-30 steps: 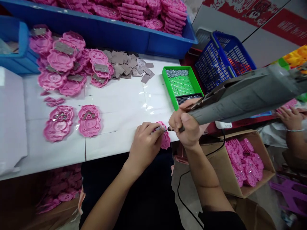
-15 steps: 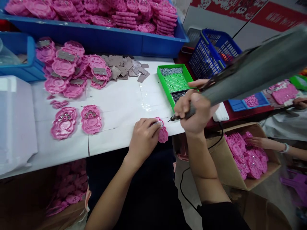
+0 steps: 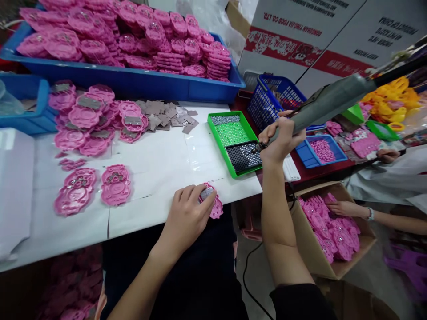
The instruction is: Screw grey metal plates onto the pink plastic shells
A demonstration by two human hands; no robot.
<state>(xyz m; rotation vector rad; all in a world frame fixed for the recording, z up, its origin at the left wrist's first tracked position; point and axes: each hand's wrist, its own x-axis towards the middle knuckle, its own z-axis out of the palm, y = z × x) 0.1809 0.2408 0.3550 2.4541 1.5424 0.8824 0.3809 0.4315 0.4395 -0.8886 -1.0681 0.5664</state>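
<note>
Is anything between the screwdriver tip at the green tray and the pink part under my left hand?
Nothing visible. The right hand holds the screwdriver at the green tray; only that tray's near rim and bare white table lie between its tip and the pink part, which the left hand partly covers.

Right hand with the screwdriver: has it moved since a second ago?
Yes. The right hand has gone from the pink part to the green tray, screwdriver tip over its dark grid.

Tray (image 3: 218, 144) right of metal plates (image 3: 167, 116), crate (image 3: 150, 89) behind
</note>
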